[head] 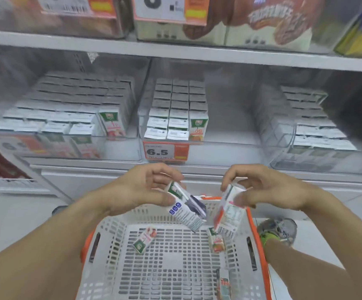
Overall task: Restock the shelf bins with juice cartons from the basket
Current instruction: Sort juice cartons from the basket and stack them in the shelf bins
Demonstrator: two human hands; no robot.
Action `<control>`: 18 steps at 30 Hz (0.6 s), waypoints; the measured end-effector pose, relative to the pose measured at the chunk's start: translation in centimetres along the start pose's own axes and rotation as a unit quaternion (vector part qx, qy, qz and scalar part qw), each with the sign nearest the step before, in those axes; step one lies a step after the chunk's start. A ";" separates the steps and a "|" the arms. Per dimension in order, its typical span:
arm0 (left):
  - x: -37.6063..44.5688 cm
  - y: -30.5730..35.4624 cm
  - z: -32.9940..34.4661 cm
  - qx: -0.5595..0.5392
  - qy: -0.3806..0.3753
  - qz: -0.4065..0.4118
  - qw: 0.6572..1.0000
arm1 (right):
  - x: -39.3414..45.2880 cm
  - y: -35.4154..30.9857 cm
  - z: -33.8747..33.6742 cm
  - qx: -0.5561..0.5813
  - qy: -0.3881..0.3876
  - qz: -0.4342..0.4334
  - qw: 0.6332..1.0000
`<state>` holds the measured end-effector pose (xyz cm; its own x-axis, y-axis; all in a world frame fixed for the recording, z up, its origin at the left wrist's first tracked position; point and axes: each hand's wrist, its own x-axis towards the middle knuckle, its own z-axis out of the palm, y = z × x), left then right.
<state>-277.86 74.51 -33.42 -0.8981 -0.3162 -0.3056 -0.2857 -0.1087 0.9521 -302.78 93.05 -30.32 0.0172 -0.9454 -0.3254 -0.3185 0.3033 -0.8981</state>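
Note:
My left hand [141, 189] grips a small white juice carton [186, 210], tilted, above the basket. My right hand [268, 189] holds a second juice carton [230, 215] by its top, barcode side facing me. Both hang over the far end of a white mesh basket with orange trim [115, 230]. Three more cartons remain inside: a carton [144, 240] lying at the left, a carton [217, 240] near the right wall and a carton [224, 286] at the front right. Clear shelf bins above hold rows of cartons: the left bin [67, 118], the middle bin [175, 109] and the right bin [314, 126].
A price tag reading 6.5 [165, 151] hangs under the middle bin. The right half of the middle bin [230, 118] has open space. An upper shelf [175, 50] carries larger boxes. A shoe [277, 231] stands on the white floor right of the basket.

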 end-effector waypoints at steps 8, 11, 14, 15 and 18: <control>1.9 1.0 0.3 -0.192 0.098 0.000 0.976 | 2.0 -0.8 0.6 0.110 0.110 -0.016 0.988; 1.7 1.9 0.8 -0.258 0.117 -0.027 0.959 | 2.9 -1.7 1.0 0.147 0.129 -0.039 0.980; 0.8 1.9 0.5 -0.219 0.124 -0.041 0.967 | 3.7 -2.7 1.4 0.178 0.110 -0.042 0.977; 0.3 1.8 0.1 -0.188 0.126 -0.041 0.973 | 3.9 -2.9 1.6 0.184 0.101 -0.044 0.977; -1.5 1.4 -1.4 -0.162 0.162 -0.037 0.973 | 5.0 -4.0 2.6 0.196 0.102 -0.083 0.972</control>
<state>-276.40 73.49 -31.67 -0.7121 -0.5706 -0.4091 -0.1773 -0.4176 0.8911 -298.98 87.46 -29.10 -0.1641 -0.9770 -0.1359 0.0589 0.1278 -0.9901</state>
